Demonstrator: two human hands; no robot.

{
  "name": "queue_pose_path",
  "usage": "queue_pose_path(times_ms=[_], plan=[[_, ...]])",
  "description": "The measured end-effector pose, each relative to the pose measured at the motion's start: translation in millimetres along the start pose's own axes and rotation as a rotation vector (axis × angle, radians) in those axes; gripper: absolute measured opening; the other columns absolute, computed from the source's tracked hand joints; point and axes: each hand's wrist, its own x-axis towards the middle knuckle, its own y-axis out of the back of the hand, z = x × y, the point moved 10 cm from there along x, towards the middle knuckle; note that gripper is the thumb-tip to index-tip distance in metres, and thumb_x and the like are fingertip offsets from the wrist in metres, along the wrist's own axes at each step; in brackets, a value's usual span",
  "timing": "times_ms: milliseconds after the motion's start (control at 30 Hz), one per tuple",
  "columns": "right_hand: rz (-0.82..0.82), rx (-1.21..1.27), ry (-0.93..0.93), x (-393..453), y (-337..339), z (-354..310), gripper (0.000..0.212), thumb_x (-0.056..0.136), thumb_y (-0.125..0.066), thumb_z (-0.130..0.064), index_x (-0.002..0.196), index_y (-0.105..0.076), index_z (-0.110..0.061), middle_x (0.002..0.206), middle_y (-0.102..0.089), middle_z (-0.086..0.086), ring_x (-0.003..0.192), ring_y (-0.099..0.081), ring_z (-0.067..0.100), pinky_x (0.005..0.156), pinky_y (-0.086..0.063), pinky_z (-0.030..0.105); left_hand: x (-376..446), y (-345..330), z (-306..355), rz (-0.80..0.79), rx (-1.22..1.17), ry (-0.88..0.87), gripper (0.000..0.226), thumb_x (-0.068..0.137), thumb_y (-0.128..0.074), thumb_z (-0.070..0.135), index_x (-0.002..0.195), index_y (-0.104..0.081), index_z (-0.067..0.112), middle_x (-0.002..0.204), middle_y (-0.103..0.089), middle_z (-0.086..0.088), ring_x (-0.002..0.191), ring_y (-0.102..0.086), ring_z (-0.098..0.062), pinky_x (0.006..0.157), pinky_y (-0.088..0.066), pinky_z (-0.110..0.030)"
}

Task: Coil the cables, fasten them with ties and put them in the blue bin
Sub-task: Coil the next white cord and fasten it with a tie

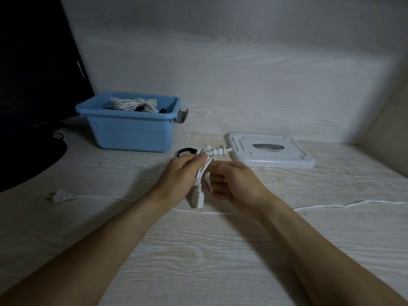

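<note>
While both hands' fingers (199, 161) clamp coiled cable (204, 171), loose cable (331, 206) lies below, blue bin (130, 131) behind-L

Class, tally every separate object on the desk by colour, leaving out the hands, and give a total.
White: 4 (held coiled cable, loose cable across the desk, coiled cables in bin, bin lid)
Blue: 1 (blue bin)
Black: 2 (tie ring, monitor)
Total: 7
</note>
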Motion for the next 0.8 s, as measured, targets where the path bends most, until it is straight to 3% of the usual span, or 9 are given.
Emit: queue_pose_path(times_ms=[100,167,333,400,600,700,800], plan=[[-0.091,0.111,-0.045,-2,-11,3,0.034,0.097,-0.042,-0.004,0.067,-0.057,-0.009,0.053,-0.044,0.004,0.048,-0.040,0.015,0.046,-0.026,0.025,0,-4,1,-0.045,-0.088,0.016,0.044,0.085,-0.049,0.043,0.101,-0.076,0.012,0.082,-0.071,-0.020,0.079,-0.067,-0.036,0.087,-0.051,-0.049],[-0.147,0.190,-0.080,-3,-17,5,0.034,0.094,-0.041,-0.005,0.068,-0.060,-0.010,0.056,-0.049,0.006,0.052,-0.039,0.014,0.045,-0.027,0.022,2,-6,2,-0.086,-0.157,0.027,0.044,0.086,-0.052,0.041,0.103,-0.075,0.007,0.084,-0.069,-0.027,0.074,-0.064,-0.035,0.084,-0.052,-0.052],[-0.185,0.253,-0.099,-2,-20,11,0.018,0.085,-0.048,-0.004,0.072,-0.059,-0.010,0.064,-0.052,0.009,0.050,-0.031,0.011,0.046,-0.027,0.020,3,-8,1,-0.163,-0.328,0.084,0.048,0.085,-0.063,0.031,0.112,-0.066,-0.009,0.083,-0.068,-0.016,0.064,-0.064,-0.019,0.068,-0.050,-0.034],[-0.198,0.260,-0.092,-1,-22,10,0.006,0.077,-0.054,-0.007,0.081,-0.058,-0.008,0.066,-0.051,0.009,0.050,-0.030,0.010,0.046,-0.027,0.020,1,-11,0,-0.198,-0.411,0.124,0.056,0.083,-0.066,0.032,0.116,-0.061,-0.013,0.085,-0.066,-0.016,0.065,-0.063,-0.021,0.067,-0.052,-0.034],[-0.220,0.310,-0.096,-1,-21,10,0.035,0.071,-0.053,-0.004,0.105,-0.049,-0.009,0.067,-0.044,0.006,0.048,-0.028,0.007,0.045,-0.027,0.018,0,-14,-4,-0.221,-0.457,0.167,0.053,0.083,-0.068,0.031,0.115,-0.064,-0.011,0.097,-0.067,-0.019,0.081,-0.065,-0.024,0.077,-0.054,-0.035],[-0.217,0.392,-0.097,-2,-20,11,0.018,0.069,-0.051,-0.005,0.087,-0.050,-0.008,0.072,-0.043,0.010,0.047,-0.026,0.008,0.047,-0.026,0.020,1,-2,0,-0.101,-0.236,0.061,0.048,0.078,-0.071,0.041,0.102,-0.073,-0.001,0.094,-0.073,-0.020,0.082,-0.069,-0.025,0.079,-0.056,-0.034],[-0.195,0.394,-0.091,-3,-19,7,0.009,0.075,-0.054,-0.014,0.070,-0.047,-0.012,0.069,-0.044,0.007,0.053,-0.031,0.010,0.050,-0.028,0.022,0,10,17,0.044,0.137,-0.119,0.036,0.087,-0.064,0.045,0.081,-0.076,0.012,0.068,-0.072,-0.007,0.063,-0.067,-0.011,0.063,-0.052,-0.023]])
